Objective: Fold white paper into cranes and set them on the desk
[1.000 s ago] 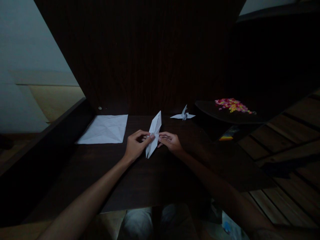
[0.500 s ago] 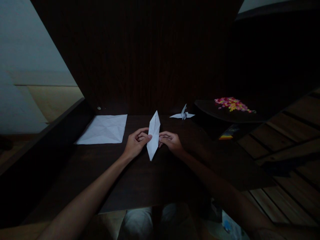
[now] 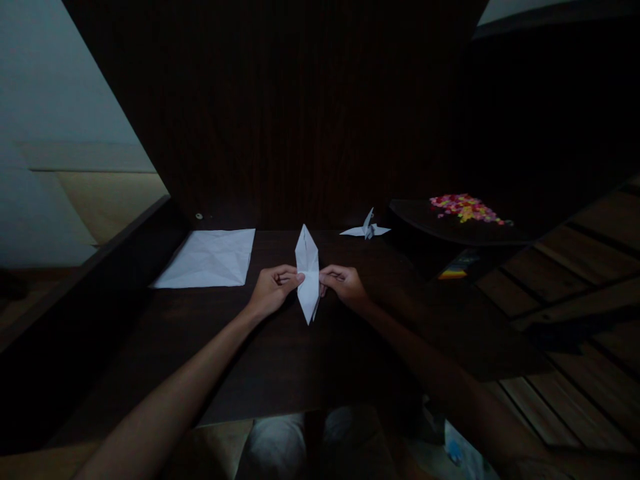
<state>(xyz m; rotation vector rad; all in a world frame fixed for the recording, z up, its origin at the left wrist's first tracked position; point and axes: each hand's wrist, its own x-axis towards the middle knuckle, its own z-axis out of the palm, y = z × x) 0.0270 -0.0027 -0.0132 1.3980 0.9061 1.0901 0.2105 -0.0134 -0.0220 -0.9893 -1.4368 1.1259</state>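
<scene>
A white folded paper [image 3: 308, 267], a long diamond with a slit at its top end, stands between my hands above the dark desk. My left hand [image 3: 274, 288] pinches its left edge, thumb on the front and fingers behind. My right hand [image 3: 344, 285] pinches the right edge at about the same height. At the lower end, a second layer shows slightly apart on the right. Behind and to the right rests a finished white paper crane [image 3: 368, 230]. Creased white paper sheets [image 3: 207, 260] lie flat to the left of my left hand.
A raised dark shelf [image 3: 425, 227] at the right carries a heap of small pink, red and yellow pieces [image 3: 467, 208]. A dark side board [image 3: 100, 287] borders the desk [image 3: 270, 373] on the left. An upright dark panel [image 3: 280, 120] closes off the back.
The folded paper has turned: its top tip moved left and its lower tip right. Its lower layers now show a gap. Both hands keep their hold nearly in place.
</scene>
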